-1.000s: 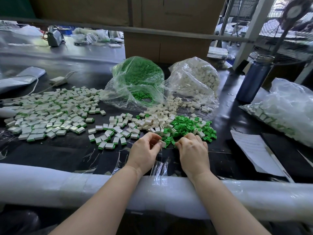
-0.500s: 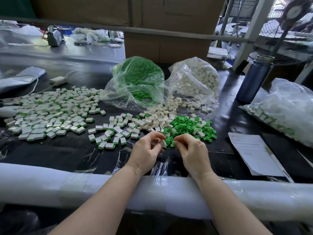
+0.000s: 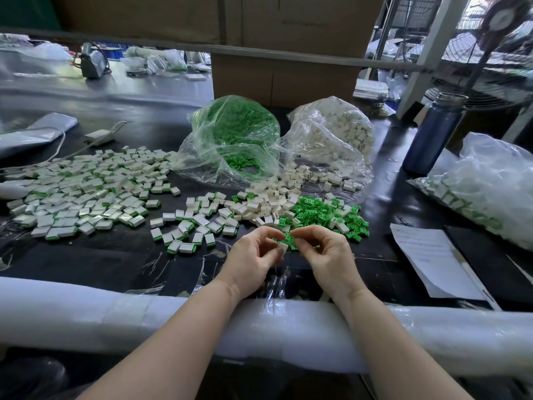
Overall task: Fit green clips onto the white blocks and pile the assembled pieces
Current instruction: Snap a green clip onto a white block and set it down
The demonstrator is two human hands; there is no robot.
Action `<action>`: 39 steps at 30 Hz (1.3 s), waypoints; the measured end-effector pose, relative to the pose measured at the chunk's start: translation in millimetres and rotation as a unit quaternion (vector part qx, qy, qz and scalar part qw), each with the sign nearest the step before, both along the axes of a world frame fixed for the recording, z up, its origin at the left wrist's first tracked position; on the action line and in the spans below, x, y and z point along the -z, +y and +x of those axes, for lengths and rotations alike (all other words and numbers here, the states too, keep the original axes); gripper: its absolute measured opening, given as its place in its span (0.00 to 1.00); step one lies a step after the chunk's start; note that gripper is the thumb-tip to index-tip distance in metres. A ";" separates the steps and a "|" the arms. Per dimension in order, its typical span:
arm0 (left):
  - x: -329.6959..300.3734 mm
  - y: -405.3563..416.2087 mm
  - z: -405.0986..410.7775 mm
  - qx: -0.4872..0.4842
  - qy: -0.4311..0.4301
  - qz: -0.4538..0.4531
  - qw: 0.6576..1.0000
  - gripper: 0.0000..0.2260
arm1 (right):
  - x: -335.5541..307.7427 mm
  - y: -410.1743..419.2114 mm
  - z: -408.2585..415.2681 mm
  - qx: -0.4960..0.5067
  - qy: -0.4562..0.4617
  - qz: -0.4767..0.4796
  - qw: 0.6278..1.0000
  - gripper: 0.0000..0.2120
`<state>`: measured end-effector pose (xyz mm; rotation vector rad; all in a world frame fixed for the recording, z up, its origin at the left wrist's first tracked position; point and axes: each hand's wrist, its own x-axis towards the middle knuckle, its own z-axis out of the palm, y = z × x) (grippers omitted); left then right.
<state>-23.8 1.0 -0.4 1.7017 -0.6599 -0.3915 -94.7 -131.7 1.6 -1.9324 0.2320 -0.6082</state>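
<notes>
Here, white block (image 3: 283, 247) upright between both hands (image 3: 291, 255)

assembled pieces (image 3: 86, 194) left | loose clips (image 3: 326, 212) right of centre | two bags (image 3: 239, 134) behind | bottle (image 3: 432, 134) far right

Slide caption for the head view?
Left hand holds white block; right hand pinches green clip over loose parts.

Both hands meet just above the black table (image 3: 115, 261), the left hand (image 3: 253, 259) pinching a white block (image 3: 283, 247) while the right hand (image 3: 327, 255) pinches a green clip (image 3: 289, 241) against it, loose green clips (image 3: 323, 213) heaped just beyond.
</notes>
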 end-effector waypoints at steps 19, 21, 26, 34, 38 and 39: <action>-0.5 0.3 0.7 -0.021 0.012 -0.004 1.000 0.08 | 0.5 1.0 -0.3 -0.028 0.050 0.013 0.998 0.05; -0.3 -0.3 0.0 -0.019 0.016 -0.005 1.000 0.08 | 0.3 1.3 0.0 -0.028 0.063 0.030 0.997 0.05; -0.6 -0.2 -0.4 0.000 0.008 0.011 1.000 0.07 | -1.3 1.2 -0.3 -0.037 0.090 0.026 0.995 0.08; 0.5 1.4 -0.5 0.019 -0.031 0.041 0.998 0.10 | -2.3 -0.7 -1.7 -0.053 0.095 0.034 0.993 0.12; -0.1 1.7 -1.1 0.024 -0.038 0.042 0.998 0.11 | -2.2 -1.0 -2.1 -0.063 0.093 0.040 0.993 0.13; -0.4 1.7 -1.4 0.026 -0.040 0.042 0.998 0.11 | -2.2 -1.3 -2.3 -0.066 0.092 0.041 0.993 0.13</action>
